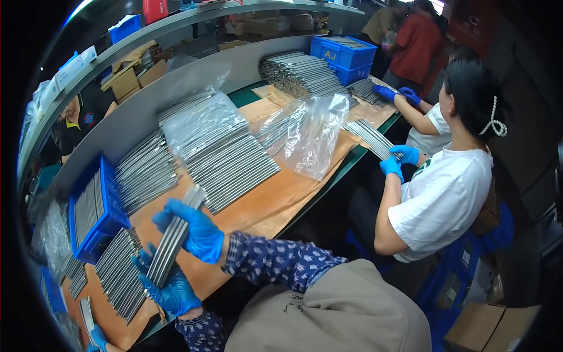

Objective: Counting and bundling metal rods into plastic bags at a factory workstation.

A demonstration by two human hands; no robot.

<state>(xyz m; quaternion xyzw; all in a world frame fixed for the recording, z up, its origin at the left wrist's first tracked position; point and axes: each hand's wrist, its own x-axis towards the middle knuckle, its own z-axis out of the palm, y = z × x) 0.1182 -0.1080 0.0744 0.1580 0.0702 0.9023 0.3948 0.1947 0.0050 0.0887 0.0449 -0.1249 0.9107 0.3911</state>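
A bundle of slim silvery metal rods (171, 242) is tilted between my two hands, over the near edge of the bench. My right hand (199, 233), in a blue glove, wraps round its upper part. Lower down, my left hand (176, 292), gloved too, cradles the other end with its fingers curled round the side. Just left of my hands lies a flat row of similar rods (122, 276). Beyond them is a wider row of rods (234, 173), partly covered by a clear plastic sheet (202, 126).
A blue bin (88, 237) of rods stands at the left, with loose rods (143, 170) beside it. Brown paper (252, 205) covers the bench. Farther right are a clear bag (314, 138), a rod pile (302, 73) and stacked blue bins (346, 56). A co-worker's gloved hands (399, 161) hold rods.
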